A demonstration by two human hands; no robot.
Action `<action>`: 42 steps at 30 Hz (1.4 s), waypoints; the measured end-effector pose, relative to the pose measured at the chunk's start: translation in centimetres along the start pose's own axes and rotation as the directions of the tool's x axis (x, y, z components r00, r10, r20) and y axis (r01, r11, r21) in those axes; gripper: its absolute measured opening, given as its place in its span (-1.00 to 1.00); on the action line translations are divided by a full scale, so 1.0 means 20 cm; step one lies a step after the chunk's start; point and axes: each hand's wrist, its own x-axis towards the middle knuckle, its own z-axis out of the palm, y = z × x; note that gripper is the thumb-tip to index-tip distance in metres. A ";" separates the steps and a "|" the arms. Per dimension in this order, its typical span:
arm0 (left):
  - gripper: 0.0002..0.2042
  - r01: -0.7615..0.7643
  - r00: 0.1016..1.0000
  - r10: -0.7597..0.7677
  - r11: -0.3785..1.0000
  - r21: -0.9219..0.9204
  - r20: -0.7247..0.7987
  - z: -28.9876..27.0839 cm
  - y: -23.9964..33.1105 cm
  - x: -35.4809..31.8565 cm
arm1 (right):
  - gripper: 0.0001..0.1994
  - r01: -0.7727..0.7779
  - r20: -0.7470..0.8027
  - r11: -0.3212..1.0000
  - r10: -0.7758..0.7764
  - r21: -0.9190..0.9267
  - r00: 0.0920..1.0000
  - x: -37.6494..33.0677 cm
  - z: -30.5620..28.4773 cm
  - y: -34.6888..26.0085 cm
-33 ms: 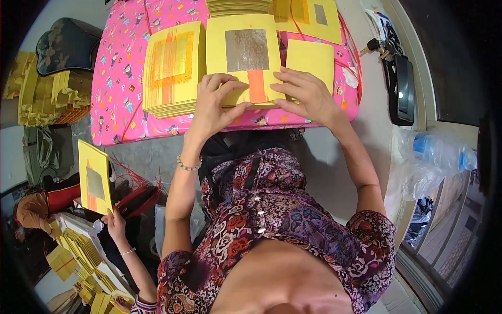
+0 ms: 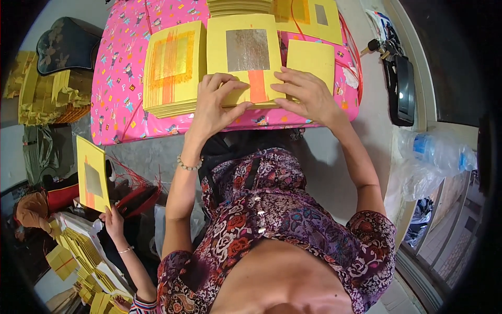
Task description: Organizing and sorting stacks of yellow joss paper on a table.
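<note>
In the middle of the pink table a stack of yellow paper (image 2: 217, 39) lies in front of me. Its top sheet bears a silver foil rectangle and an orange strip. My left hand (image 2: 217, 102) grips its near left corner, fingers bent over the top and thumb at the near edge. At the near right corner my right hand (image 2: 308, 97) does the same, its fingers spread on top and the thumb along the edge. The orange strip shows between both hands. Left of it stands a thick stack of yellow paper (image 2: 172, 60) with a gold patch; a plainer yellow stack (image 2: 311, 57) lies on the right.
More yellow stacks (image 2: 240, 6) fill the table's far side, with red ties (image 2: 351, 52) at its right edge. At lower left another person's hand (image 2: 114, 222) holds up a yellow pad (image 2: 92, 172) beside yellow bundles (image 2: 78, 246). A plastic bag (image 2: 434, 152) hangs at right.
The yellow pad in the other person's hand has shifted slightly left and up. My own hands stay in place on the stack.
</note>
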 end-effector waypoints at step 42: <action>-0.74 0.006 1.000 -0.007 1.000 -0.014 -0.023 0.01 0.00 -0.01 | -0.76 -0.175 0.142 0.980 0.161 0.093 0.977 0.07 -0.05 -0.01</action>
